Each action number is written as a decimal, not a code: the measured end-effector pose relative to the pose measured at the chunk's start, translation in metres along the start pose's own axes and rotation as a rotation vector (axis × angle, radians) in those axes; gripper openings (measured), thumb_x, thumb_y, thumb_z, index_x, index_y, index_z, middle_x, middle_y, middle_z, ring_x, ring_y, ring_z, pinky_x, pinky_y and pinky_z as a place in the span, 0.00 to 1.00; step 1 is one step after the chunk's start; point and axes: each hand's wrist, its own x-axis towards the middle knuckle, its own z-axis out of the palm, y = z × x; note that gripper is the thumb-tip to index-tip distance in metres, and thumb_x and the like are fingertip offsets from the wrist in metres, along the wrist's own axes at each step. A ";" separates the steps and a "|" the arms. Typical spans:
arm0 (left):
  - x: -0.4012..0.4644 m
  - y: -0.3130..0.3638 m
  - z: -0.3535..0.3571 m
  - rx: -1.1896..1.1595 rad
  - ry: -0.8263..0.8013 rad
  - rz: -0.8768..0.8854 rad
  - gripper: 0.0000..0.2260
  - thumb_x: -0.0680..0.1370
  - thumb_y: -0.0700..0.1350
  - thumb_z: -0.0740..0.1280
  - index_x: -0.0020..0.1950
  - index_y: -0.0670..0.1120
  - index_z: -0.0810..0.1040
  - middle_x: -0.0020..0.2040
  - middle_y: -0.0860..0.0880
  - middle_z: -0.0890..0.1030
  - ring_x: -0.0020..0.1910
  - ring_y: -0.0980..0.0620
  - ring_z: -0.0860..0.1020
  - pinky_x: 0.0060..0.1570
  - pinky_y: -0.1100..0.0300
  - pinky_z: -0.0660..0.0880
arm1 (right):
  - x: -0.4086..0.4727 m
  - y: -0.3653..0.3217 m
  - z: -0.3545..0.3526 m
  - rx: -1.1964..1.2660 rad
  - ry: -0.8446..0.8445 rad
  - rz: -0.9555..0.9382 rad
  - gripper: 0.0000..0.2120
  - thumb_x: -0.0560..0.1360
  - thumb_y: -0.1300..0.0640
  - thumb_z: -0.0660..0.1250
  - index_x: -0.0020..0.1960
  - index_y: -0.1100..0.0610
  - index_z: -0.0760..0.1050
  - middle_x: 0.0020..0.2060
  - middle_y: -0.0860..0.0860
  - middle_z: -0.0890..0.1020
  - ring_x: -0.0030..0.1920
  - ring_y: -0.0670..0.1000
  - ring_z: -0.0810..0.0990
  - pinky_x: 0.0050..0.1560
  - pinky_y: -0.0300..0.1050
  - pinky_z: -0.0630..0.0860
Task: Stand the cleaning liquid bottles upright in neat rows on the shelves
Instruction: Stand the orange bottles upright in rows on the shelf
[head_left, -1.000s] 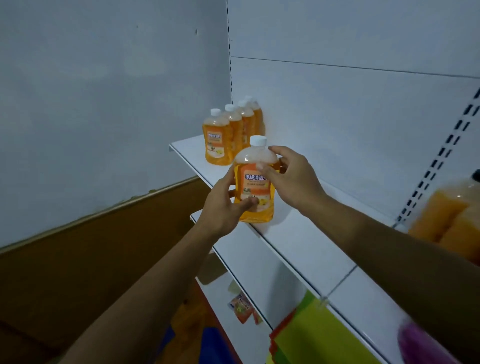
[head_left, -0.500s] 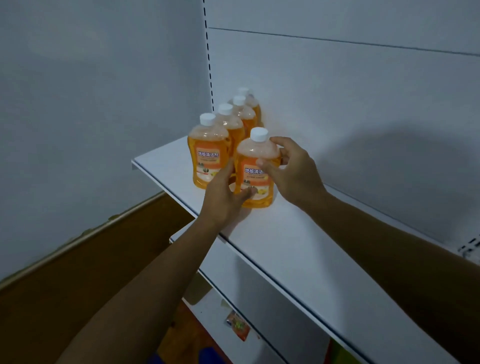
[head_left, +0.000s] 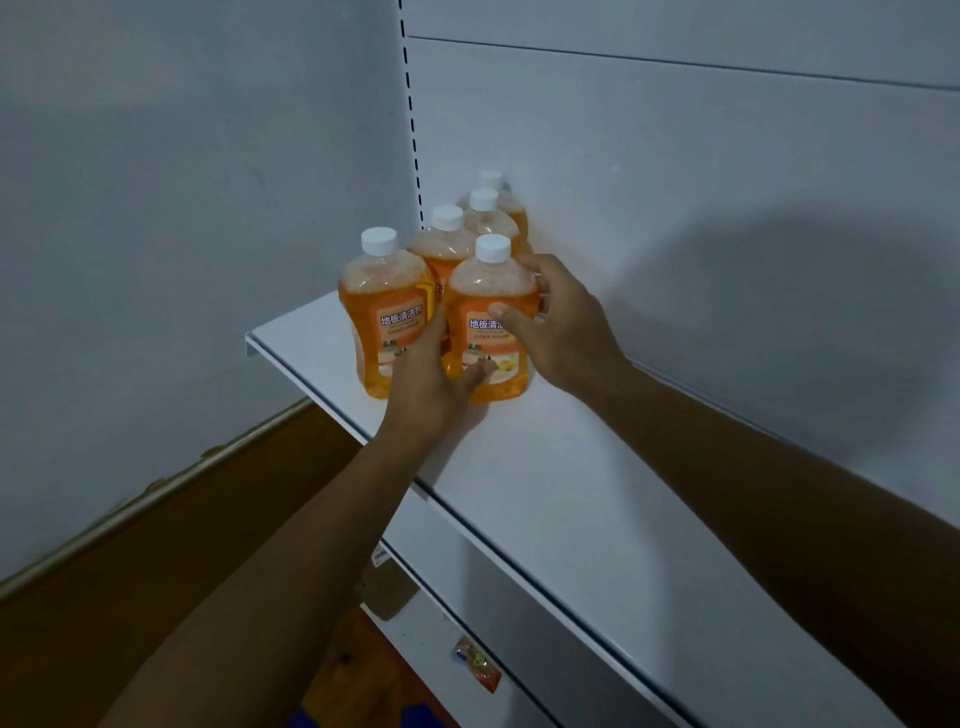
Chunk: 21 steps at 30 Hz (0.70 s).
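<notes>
Two hands, left hand (head_left: 423, 384) and right hand (head_left: 558, 325), both gripping upright bottle (head_left: 491, 322)

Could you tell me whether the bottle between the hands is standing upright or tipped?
Upright: the held bottle stands on the shelf, white cap on top, gripped by the left hand and right hand.

Label of the front-left bottle (head_left: 384, 317) reads 地板清洁剂; on the bottle I grip (head_left: 491, 322), only 地板清 shows.
</notes>
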 end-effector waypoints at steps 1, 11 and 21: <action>0.002 -0.001 0.000 0.006 0.000 -0.007 0.31 0.76 0.46 0.71 0.76 0.48 0.62 0.69 0.50 0.74 0.66 0.49 0.73 0.64 0.55 0.70 | 0.002 0.000 0.001 -0.003 -0.002 0.003 0.26 0.75 0.50 0.70 0.70 0.53 0.66 0.62 0.51 0.77 0.60 0.52 0.78 0.59 0.51 0.79; -0.005 -0.002 0.005 0.053 0.026 -0.020 0.27 0.77 0.47 0.69 0.74 0.46 0.65 0.69 0.49 0.74 0.66 0.48 0.73 0.61 0.60 0.65 | -0.008 -0.002 0.005 -0.043 0.004 -0.009 0.31 0.77 0.49 0.68 0.75 0.54 0.61 0.67 0.52 0.74 0.64 0.53 0.75 0.63 0.54 0.76; -0.074 0.025 0.020 0.366 -0.039 -0.103 0.19 0.77 0.57 0.66 0.61 0.47 0.72 0.58 0.48 0.79 0.55 0.48 0.78 0.55 0.47 0.77 | -0.088 0.011 -0.060 -0.270 -0.033 0.194 0.32 0.78 0.40 0.61 0.77 0.55 0.59 0.74 0.53 0.66 0.72 0.53 0.66 0.70 0.49 0.63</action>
